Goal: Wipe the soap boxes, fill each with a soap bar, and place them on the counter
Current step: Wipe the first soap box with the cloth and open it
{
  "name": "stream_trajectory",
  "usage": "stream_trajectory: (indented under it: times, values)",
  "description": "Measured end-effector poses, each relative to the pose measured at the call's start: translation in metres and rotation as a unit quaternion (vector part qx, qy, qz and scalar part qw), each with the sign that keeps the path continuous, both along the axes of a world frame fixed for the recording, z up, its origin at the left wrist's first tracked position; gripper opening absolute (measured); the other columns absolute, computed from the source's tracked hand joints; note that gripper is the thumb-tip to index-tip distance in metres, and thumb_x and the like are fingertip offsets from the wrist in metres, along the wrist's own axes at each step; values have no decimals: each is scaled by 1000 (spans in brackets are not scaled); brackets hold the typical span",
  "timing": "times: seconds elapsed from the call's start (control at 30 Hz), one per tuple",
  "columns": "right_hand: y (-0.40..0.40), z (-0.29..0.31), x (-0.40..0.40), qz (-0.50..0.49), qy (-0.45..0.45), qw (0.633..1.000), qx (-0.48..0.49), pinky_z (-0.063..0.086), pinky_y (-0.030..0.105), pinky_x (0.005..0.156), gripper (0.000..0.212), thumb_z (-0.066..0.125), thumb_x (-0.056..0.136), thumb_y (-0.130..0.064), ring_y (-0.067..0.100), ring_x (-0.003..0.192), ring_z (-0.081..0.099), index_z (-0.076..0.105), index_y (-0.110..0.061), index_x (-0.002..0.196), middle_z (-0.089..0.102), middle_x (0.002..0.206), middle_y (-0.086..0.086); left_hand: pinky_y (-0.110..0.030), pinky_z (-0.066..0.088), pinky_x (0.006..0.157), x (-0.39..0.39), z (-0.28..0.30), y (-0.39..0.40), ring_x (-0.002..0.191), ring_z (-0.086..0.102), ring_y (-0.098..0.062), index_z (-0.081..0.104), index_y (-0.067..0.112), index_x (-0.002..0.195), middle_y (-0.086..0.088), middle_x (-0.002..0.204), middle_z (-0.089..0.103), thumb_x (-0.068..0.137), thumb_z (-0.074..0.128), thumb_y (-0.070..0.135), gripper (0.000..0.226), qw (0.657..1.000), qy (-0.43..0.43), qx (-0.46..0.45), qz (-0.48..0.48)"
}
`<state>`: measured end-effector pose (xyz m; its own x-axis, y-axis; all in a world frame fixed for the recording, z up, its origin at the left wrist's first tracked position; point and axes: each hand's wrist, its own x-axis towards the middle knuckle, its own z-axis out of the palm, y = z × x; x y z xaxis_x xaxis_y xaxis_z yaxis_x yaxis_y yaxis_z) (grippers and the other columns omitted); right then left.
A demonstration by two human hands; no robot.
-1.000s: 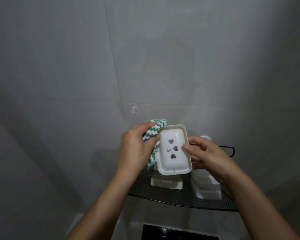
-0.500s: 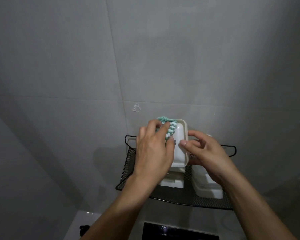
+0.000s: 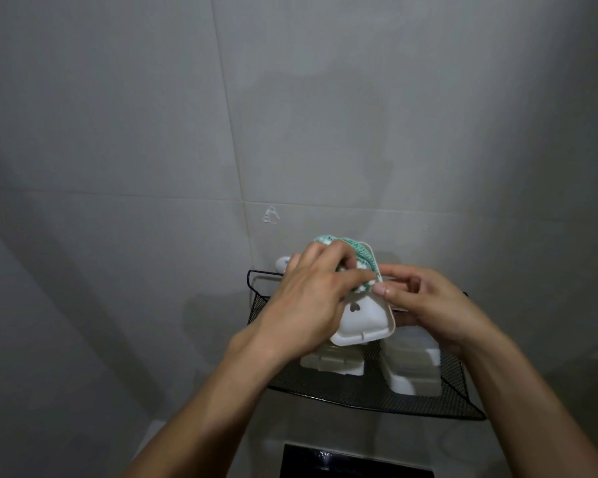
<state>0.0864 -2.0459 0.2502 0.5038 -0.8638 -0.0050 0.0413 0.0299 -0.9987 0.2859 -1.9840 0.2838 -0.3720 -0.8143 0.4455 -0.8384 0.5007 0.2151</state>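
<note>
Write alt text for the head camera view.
Left hand rubs a green-and-white cloth over a white soap box steadied by the right hand, above a black mesh shelf holding more white boxes against a grey tiled wall.

Dim, dark vignetted corners (wide-angle), soft blur

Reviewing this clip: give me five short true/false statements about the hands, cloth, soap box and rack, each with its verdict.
1. The left hand presses a green-and-white cloth on the soap box. True.
2. The right hand is off the soap box. False: it grips the box's right edge.
3. The soap box rests on the rack. False: it is held above it.
4. More white boxes sit in the rack. True.
5. The rack is white plastic. False: black mesh.
</note>
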Motion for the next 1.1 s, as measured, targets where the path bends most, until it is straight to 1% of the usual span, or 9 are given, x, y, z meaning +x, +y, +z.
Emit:
stream_trajectory:
  times: [0.1, 0.2, 0.27, 0.37, 0.47, 0.53, 0.67, 0.87, 1.1]
  values:
    - [-4, 1, -3, 21, 1, 999, 29, 60, 45, 81, 52, 87, 70, -15, 27, 97, 72, 71, -19, 119, 74, 113, 16, -41, 41, 93, 0, 1, -2, 109, 43, -20, 61, 24, 133, 0, 118, 48, 96, 52, 11, 40, 999, 44, 16, 17]
    - [-5, 2, -6, 22, -29, 997, 65, 62, 46, 75, 64, 78, 69, -4, 27, 92, 72, 60, -20, 128, 74, 111, 16, -37, 44, 91, 2, 1, -1, 106, 49, -19, 59, 19, 136, -3, 118, 47, 95, 48, 5, 45, 995, 88, 40, 23]
    - [-3, 0, -6, 11, -53, 996, 72, 61, 44, 72, 63, 76, 69, -2, 27, 89, 72, 59, -18, 128, 74, 108, 18, -36, 46, 87, 4, 1, -1, 102, 52, -17, 58, 19, 137, -1, 118, 46, 95, 47, 2, 47, 993, 104, 55, 31]
    - [-1, -4, -4, -22, -59, 996, 69, 60, 42, 70, 52, 79, 68, -15, 20, 88, 71, 68, -15, 119, 75, 100, 10, -35, 46, 84, 6, 4, -3, 100, 53, -16, 59, 19, 136, -1, 115, 47, 94, 46, 4, 46, 993, 96, 59, 42]
    - [-1, -5, -5, -24, -56, 995, 76, 60, 42, 71, 50, 82, 67, -35, 19, 98, 72, 76, -19, 113, 74, 107, 7, -38, 45, 84, 10, 10, -6, 102, 51, -20, 63, 16, 131, -5, 112, 48, 94, 46, 6, 42, 995, 72, 40, 57]
    - [-1, -3, -7, -4, -58, 995, 82, 61, 42, 69, 51, 80, 68, -40, 23, 101, 73, 75, -21, 115, 75, 110, 8, -40, 44, 85, 13, 12, -8, 102, 50, -22, 65, 15, 128, -6, 111, 49, 95, 47, 7, 39, 995, 67, 25, 74]
    - [-1, 2, -5, 26, -65, 994, 87, 61, 43, 69, 47, 75, 77, -41, 30, 101, 73, 74, -18, 118, 74, 112, 12, -42, 44, 86, 5, 11, -8, 101, 51, -24, 66, 8, 124, -8, 109, 50, 94, 47, 4, 36, 993, 88, 28, 69]
    - [-1, 0, 0, 8, -86, 990, 111, 60, 54, 73, 39, 63, 91, -34, 39, 106, 70, 71, -11, 121, 67, 122, 23, -43, 44, 80, -9, 2, -7, 97, 48, -24, 69, 8, 110, -4, 104, 50, 93, 50, 4, 26, 993, 82, -8, 80]
    - [-3, -3, 5, 4, -91, 987, 135, 59, 59, 74, 40, 60, 92, -31, 41, 110, 68, 67, -14, 128, 65, 129, 21, -43, 45, 82, -14, -8, -4, 99, 48, -25, 70, 13, 120, -5, 105, 53, 95, 56, 9, 29, 990, 108, -33, 81]
